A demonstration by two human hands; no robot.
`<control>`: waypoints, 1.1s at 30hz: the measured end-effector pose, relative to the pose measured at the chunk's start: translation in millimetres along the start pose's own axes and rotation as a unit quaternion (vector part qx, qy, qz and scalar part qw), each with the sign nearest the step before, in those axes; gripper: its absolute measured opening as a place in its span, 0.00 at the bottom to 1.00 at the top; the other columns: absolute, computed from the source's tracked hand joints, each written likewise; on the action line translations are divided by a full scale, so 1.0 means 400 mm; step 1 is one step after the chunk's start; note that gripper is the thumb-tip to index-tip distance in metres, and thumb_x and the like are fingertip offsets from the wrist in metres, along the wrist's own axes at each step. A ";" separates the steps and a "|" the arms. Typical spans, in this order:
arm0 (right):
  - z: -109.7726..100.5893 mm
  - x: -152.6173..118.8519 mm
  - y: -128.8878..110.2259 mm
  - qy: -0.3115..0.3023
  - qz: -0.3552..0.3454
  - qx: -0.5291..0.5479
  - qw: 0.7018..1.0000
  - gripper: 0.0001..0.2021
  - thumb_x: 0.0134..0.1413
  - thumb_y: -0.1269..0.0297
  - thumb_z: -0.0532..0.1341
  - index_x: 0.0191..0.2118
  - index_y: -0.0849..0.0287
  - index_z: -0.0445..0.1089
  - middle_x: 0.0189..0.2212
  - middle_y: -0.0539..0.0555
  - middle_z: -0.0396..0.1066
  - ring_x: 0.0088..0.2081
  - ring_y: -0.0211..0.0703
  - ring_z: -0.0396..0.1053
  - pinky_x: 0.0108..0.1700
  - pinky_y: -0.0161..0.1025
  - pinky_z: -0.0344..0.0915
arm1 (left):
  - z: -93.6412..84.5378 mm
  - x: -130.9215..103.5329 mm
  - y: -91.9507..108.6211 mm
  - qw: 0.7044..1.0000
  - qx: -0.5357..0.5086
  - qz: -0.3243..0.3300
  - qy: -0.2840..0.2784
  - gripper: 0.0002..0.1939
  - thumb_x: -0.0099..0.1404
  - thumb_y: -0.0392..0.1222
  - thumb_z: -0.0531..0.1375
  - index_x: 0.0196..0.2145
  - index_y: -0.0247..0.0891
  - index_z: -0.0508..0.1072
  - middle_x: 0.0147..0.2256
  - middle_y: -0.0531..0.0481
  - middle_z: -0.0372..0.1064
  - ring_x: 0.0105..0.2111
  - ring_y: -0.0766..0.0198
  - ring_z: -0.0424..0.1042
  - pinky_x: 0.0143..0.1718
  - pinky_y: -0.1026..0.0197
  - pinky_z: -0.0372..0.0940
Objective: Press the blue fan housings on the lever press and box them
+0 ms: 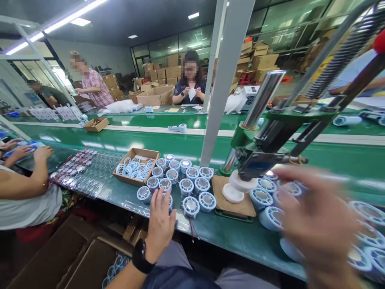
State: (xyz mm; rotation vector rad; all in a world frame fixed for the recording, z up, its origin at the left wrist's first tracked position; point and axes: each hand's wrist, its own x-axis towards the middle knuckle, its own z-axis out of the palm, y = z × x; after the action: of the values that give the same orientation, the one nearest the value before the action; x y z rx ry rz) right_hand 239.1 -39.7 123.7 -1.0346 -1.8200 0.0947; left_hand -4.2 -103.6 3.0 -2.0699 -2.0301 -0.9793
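My left hand [160, 222], with a dark watch on its wrist, has its fingers stretched and apart. Its fingertips overlap the front edge of a cluster of light-blue round housings with silver centres [191, 206]; I cannot tell if they touch one. Smeared by motion, my right hand [315, 216] is in front of the right-hand group of light-blue housings [262, 197], and its fingers cannot be made out. Between the groups stands a green hand press [264, 156]. Below its white round pressing head [243, 182] lies a white round holder [233, 194] on a brown board [247, 205].
A cardboard box of light-blue rings [137, 153] stands left of the housings. Bubble wrap [105, 170] and wired parts [75, 162] lie farther left, near a co-worker's arm [40, 168]. A grey post [224, 80] rises behind. More people sit or stand across the green belt [150, 140].
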 end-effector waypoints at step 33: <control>0.058 -0.331 0.266 -0.166 0.032 -0.056 0.984 0.20 0.67 0.53 0.48 0.48 0.50 0.76 0.55 0.56 0.67 0.54 0.49 0.70 0.53 0.46 0.72 | -0.081 0.519 -0.364 0.934 0.164 -0.164 -0.273 0.13 0.65 0.47 0.63 0.32 0.33 0.74 0.35 0.47 0.75 0.39 0.60 0.74 0.46 0.54 0.66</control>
State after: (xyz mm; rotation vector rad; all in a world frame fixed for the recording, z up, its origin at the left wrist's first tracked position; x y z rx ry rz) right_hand 303.2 -54.4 -34.5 -1.2129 -2.1103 0.2169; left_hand -167.9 78.7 75.9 -2.0030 -2.6354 -0.0392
